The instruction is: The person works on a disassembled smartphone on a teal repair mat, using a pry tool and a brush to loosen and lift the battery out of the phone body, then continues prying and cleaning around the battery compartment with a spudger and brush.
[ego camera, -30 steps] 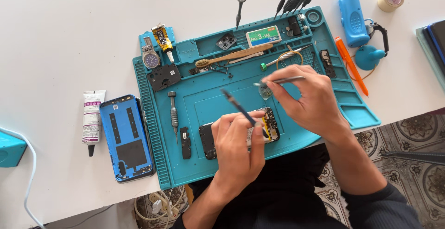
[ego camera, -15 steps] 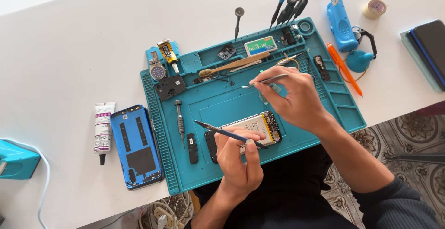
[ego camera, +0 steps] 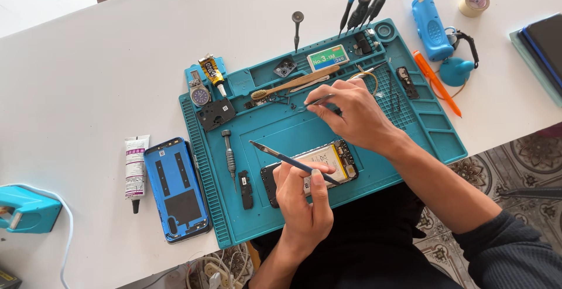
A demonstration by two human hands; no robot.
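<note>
An opened phone [ego camera: 328,161] with its battery showing lies on the teal work mat [ego camera: 275,131]. My left hand [ego camera: 304,201] rests on the phone's near edge and holds a thin dark blue pry tool [ego camera: 281,157] whose tip points up and left. My right hand [ego camera: 354,113] hovers over the mat's upper middle, pinching metal tweezers [ego camera: 319,100] that point left toward the small parts by the wooden brush [ego camera: 295,83].
A blue phone back cover [ego camera: 175,189] and a white glue tube [ego camera: 136,169] lie left of the mat. A screwdriver [ego camera: 229,154] and black parts sit on the mat. Upright tools, a blue device [ego camera: 430,23], an orange tool [ego camera: 436,81] and a tape roll [ego camera: 474,3] stand at the back right.
My right hand has moved away from the phone toward the mat's upper trays with the tweezers. My left hand has tilted the pry tool flatter, and the phone is now uncovered.
</note>
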